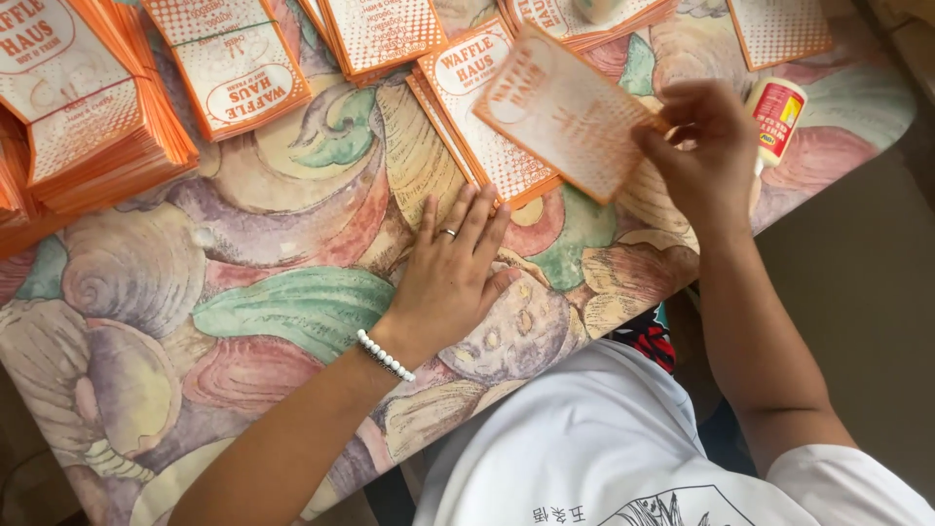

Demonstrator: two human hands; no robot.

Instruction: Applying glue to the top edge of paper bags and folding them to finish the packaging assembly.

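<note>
Right hand [703,156], paper sleeve [565,112] above stack [487,136]

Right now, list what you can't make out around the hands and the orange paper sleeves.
- Sleeve lifted by the right hand, head view: motion-blurred, so its print is unclear.
- Glue bottle: tip and lower end hidden behind the right hand.
- Left stack: cut off by the left and top edges.
- Left hand: lies flat on the tablecloth; whether anything lies under the palm is hidden.
</note>
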